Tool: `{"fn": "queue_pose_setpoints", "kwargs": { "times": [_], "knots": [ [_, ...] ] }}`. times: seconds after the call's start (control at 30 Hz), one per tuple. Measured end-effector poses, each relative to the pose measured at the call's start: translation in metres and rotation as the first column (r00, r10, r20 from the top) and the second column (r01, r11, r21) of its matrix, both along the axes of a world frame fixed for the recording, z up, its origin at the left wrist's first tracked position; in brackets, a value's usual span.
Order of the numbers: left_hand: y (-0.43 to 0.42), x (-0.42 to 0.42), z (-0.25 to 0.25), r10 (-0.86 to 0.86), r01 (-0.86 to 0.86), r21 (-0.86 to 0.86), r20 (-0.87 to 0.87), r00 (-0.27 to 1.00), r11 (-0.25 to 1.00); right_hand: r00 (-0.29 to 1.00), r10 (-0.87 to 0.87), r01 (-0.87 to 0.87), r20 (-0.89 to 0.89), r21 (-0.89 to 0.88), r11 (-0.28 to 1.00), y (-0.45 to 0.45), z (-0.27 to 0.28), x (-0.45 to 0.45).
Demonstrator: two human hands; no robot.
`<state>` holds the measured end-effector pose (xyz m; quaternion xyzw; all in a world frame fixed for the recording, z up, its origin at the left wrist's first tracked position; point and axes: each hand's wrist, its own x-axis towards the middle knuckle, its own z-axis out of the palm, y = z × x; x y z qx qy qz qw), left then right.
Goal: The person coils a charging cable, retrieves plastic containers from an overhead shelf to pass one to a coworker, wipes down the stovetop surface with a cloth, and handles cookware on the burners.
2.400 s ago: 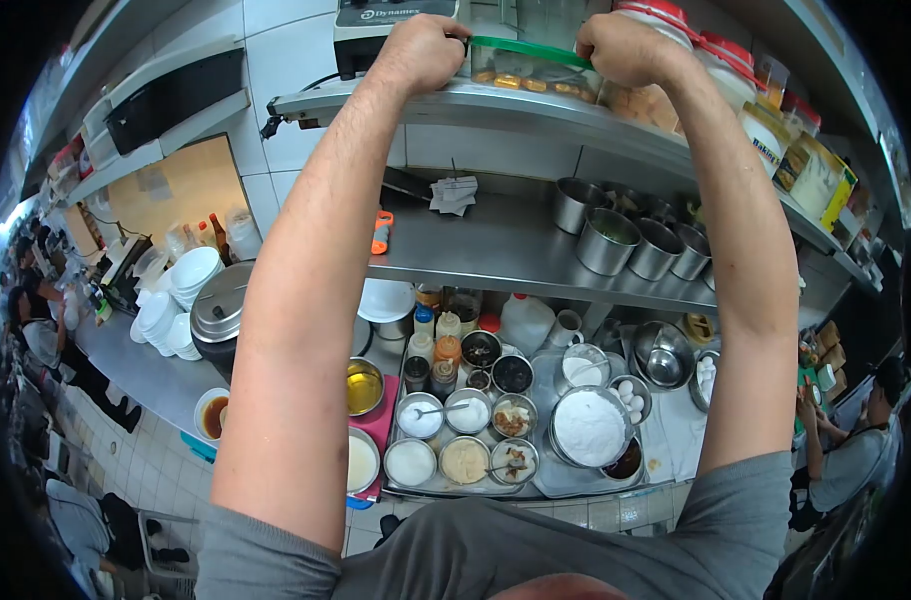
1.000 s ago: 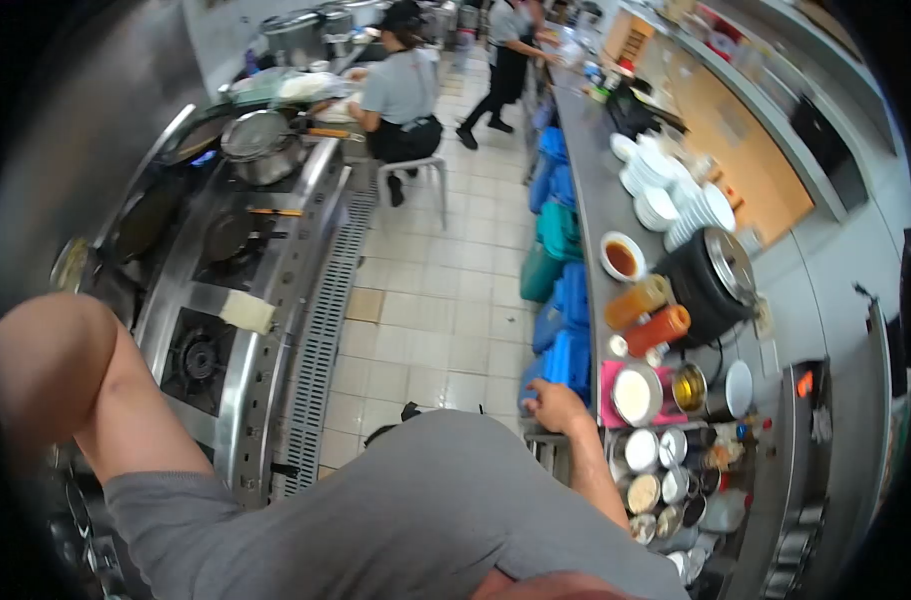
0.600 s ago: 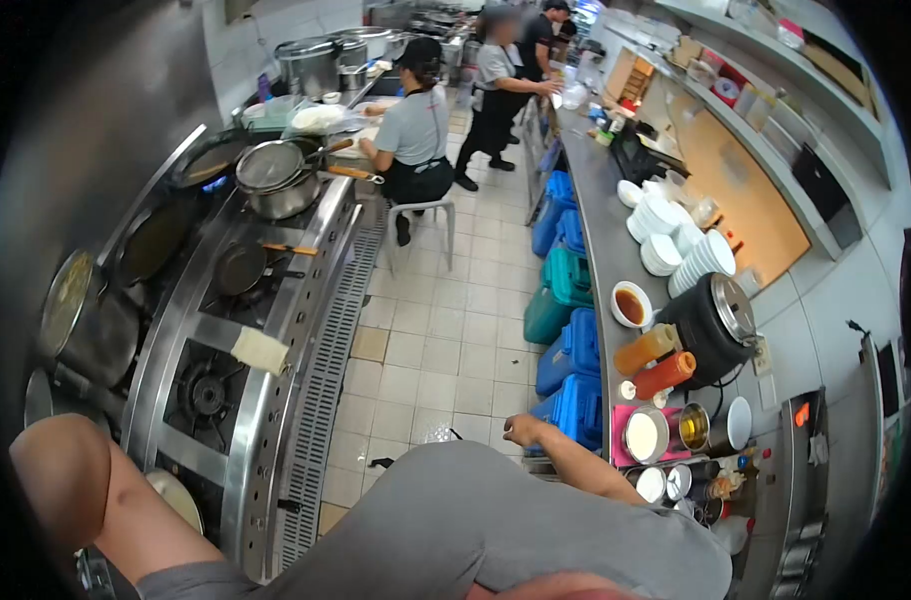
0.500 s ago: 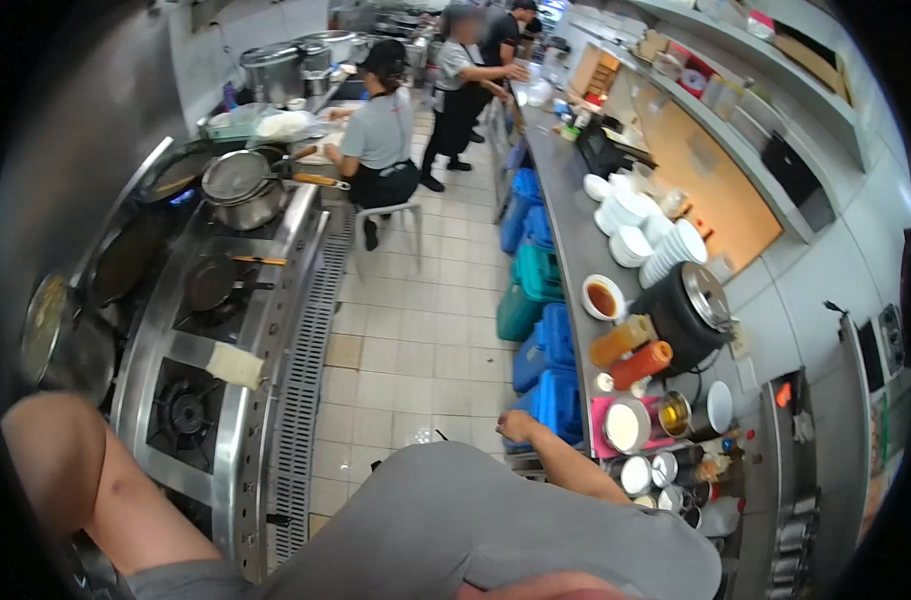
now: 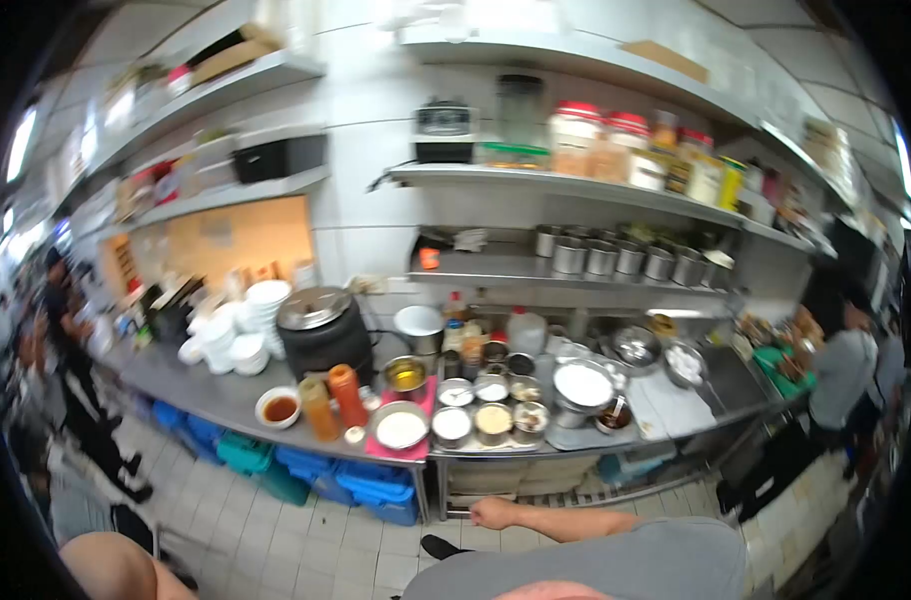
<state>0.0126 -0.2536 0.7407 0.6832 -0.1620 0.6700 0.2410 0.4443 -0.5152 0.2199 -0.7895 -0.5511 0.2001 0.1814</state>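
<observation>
The right hand (image 5: 493, 512) hangs low in front of the long grey metal table (image 5: 191, 378), nearest the steel tray (image 5: 473, 449) of round metal containers; its fingers are curled in, and whether they hold anything I cannot tell. The left hand is out of view; only a bent arm shows at lower left.

The tray's front row has a container of white contents (image 5: 453, 425), one of beige contents (image 5: 494, 424) and one of mixed white and brown pieces (image 5: 530, 421). To its right are a metal bowl heaped with white powder (image 5: 583, 383) and a small bowl of dark liquid (image 5: 614, 416). To its left, on a bright pink mat (image 5: 414, 453), a steel pan of creamy white liquid (image 5: 400, 428) sits before one of yellow liquid (image 5: 406, 375).

Farther left, an amber squeeze bottle (image 5: 319, 408) and an orange-red squeeze bottle (image 5: 347, 395) stand in front of the black round pot with a steel lid (image 5: 325, 345), next to a white bowl of brown sauce (image 5: 279, 408). Blue plastic bins (image 5: 384, 490) fill the space below. Red-lidded clear jars (image 5: 576, 142) and a green-lidded clear container (image 5: 514, 156) stand on the shelf (image 5: 596, 183) above.
</observation>
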Motion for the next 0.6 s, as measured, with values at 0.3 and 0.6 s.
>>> {"fn": "queue_pose_setpoints", "kwargs": {
  "times": [0.3, 0.6],
  "knots": [
    [-0.082, 0.181, 0.033, -0.578, 0.609, 0.06, -0.253, 0.776, 0.791, 0.864, -0.502, 0.368, 0.038, -0.729, 0.578, -0.421, -0.166, -0.038],
    [-0.289, 0.271, 0.07, -0.8, 0.908, 0.206, -0.43, 0.418, 0.364, 0.879, -0.476, 0.418, 0.022, -0.515, 0.748, -0.574, -0.148, -0.038]
  ]
}}
